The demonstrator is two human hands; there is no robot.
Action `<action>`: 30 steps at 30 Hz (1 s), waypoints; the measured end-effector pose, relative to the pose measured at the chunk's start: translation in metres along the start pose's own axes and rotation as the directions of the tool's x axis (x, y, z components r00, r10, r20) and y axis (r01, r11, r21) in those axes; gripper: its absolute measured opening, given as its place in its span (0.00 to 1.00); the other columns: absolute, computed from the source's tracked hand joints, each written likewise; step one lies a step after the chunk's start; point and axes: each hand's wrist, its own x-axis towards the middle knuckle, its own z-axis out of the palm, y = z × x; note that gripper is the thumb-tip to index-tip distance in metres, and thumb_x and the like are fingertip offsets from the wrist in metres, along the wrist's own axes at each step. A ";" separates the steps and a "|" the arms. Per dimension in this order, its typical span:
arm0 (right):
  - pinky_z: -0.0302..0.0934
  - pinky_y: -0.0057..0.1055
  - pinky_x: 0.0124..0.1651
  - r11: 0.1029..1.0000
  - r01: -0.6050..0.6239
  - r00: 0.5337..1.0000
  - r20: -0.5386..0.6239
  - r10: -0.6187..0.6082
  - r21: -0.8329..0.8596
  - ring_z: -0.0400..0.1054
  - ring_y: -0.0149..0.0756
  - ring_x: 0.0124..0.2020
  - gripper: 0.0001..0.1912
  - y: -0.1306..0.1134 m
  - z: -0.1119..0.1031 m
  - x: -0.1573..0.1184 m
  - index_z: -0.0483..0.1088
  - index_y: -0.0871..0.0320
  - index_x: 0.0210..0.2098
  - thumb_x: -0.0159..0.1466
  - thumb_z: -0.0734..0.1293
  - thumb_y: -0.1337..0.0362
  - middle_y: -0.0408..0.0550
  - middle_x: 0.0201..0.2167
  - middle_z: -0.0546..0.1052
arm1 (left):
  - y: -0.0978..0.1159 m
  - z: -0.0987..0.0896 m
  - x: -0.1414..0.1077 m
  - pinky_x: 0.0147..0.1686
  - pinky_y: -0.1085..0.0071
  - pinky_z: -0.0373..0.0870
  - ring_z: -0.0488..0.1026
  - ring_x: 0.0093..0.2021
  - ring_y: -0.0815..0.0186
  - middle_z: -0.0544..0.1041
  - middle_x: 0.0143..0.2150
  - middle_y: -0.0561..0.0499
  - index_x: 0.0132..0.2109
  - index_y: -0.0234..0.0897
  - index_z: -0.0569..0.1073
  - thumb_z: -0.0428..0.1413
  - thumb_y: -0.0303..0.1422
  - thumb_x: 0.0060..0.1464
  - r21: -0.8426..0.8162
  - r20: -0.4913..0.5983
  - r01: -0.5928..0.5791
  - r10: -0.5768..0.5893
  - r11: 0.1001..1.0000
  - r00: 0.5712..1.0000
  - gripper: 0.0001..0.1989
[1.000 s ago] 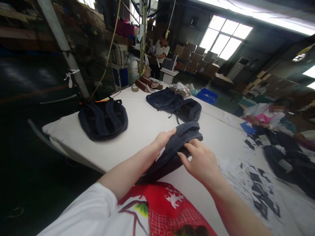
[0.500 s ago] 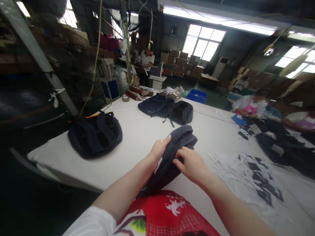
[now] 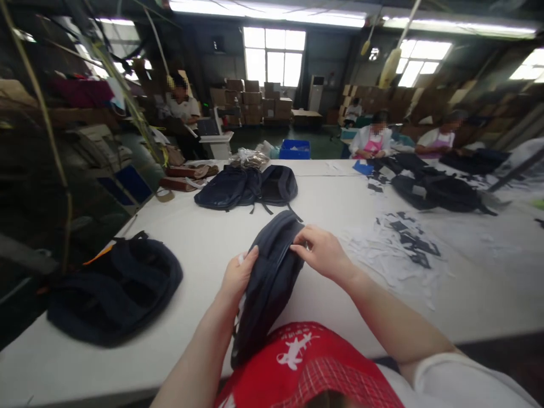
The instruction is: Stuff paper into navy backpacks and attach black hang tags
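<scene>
A dark navy bag (image 3: 272, 272) stands on edge between my hands, against the red apron (image 3: 314, 362). My left hand (image 3: 238, 275) grips its left side, thumb on the fabric and the other fingers hidden behind it. On the upper right side, my right hand (image 3: 321, 252) pinches the bag's edge beside a seam or zipper line. Another navy backpack (image 3: 119, 289) lies at the left of the white table (image 3: 204, 317), straps up. Beyond my hands, more dark bags (image 3: 246, 187) lie together.
White and dark scraps (image 3: 399, 243) are spread at the right. A blue bin (image 3: 294, 149), a tape roll (image 3: 165, 195) and brown pieces (image 3: 176, 180) are at the far side. Several people sit or stand beyond, some near a dark fabric pile (image 3: 433, 184).
The view has turned to the right. The held bag is more upright, and my right hand has moved from a fold in its front to its upper right edge.
</scene>
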 end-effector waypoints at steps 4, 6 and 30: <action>0.58 0.28 0.35 0.995 -0.072 0.997 -0.016 0.073 0.062 0.64 0.29 0.27 0.06 0.026 0.008 -0.023 0.72 0.56 0.36 0.62 0.68 0.61 0.44 0.32 0.75 | 0.000 -0.016 0.002 0.31 0.68 0.72 0.74 0.28 0.61 0.78 0.26 0.49 0.33 0.32 0.75 0.64 0.59 0.35 0.052 -0.072 0.010 -0.006 0.999 0.997 0.32; 0.58 0.29 0.35 0.983 -0.181 0.983 0.041 0.180 0.030 0.64 0.30 0.27 0.06 0.051 0.015 -0.040 0.73 0.57 0.34 0.61 0.68 0.61 0.44 0.31 0.75 | 0.000 -0.025 0.006 0.32 0.68 0.72 0.75 0.29 0.61 0.78 0.27 0.49 0.33 0.32 0.75 0.63 0.60 0.33 0.081 -0.109 -0.002 0.011 0.997 0.994 0.33; 0.69 0.33 0.34 0.236 -0.532 0.786 0.370 0.496 0.813 0.72 0.39 0.36 0.32 0.076 0.030 -0.096 0.70 0.57 0.45 0.62 0.58 0.36 0.51 0.34 0.77 | 0.017 0.055 -0.035 0.24 0.69 0.56 0.66 0.22 0.67 0.69 0.20 0.53 0.24 0.38 0.66 0.49 0.41 0.64 0.525 0.785 -0.803 0.525 -0.282 0.329 0.21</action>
